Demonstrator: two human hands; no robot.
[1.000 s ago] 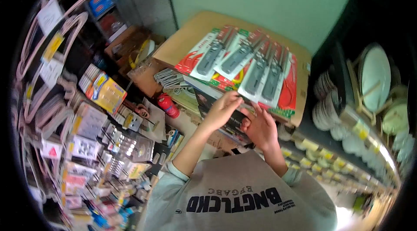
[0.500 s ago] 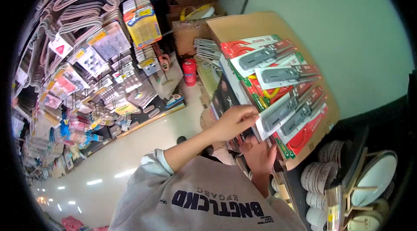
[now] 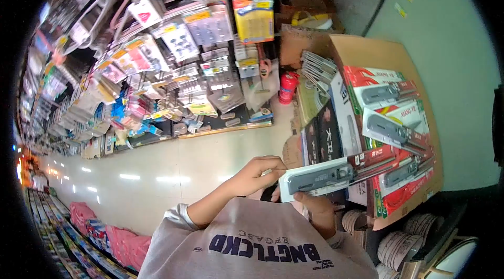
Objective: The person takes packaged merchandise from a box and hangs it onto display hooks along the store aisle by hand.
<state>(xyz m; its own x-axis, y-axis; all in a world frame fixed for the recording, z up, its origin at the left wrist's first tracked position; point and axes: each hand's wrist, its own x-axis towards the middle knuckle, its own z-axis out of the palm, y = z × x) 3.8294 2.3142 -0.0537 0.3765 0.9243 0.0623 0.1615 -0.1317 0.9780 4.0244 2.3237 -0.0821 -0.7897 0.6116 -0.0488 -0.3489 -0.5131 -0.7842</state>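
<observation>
While left hand palm-down, right hand, thumb atop package.

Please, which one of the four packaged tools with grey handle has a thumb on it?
The leftmost white-and-red pack with the grey plastic handle: the right hand has its thumb there. No hand touches the other three packs.

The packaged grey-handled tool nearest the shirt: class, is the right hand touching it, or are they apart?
Touching. The head view shows the thumb of the right hand lying over the lower edge of the packaged grey-handled tool.
</observation>
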